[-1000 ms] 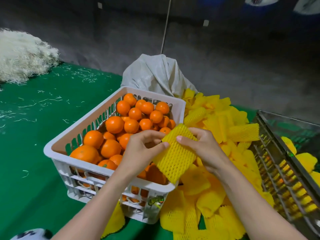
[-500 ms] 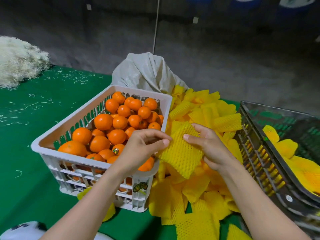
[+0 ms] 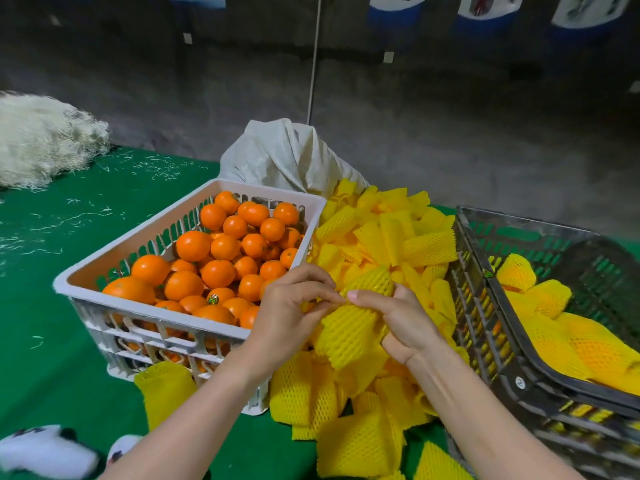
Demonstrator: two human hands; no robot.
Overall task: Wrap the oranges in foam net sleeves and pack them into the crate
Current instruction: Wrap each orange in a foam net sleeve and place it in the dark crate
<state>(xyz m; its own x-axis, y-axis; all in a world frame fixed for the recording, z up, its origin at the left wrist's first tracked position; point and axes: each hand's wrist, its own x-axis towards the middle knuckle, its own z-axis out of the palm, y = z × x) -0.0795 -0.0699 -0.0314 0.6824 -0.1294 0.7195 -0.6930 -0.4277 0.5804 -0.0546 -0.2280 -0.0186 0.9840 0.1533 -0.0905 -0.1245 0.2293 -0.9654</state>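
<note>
Green cloth (image 3: 52,358) covers the table; at frame centre, between the white basket (image 3: 145,232) of bare oranges (image 3: 218,271) and the black crate (image 3: 485,327) at right, the left hand (image 3: 287,317) and right hand (image 3: 401,323) each pinch one foam net sleeve (image 3: 349,336), probably to open it.

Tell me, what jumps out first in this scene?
The white crate heaped with bright oranges at left centre grabs the eye first. To its right spills a heap of yellow foam net sleeves, and in front the left hand and right hand pinch one foam net sleeve between them. At far right, a black crate holds sleeved fruit.
</note>
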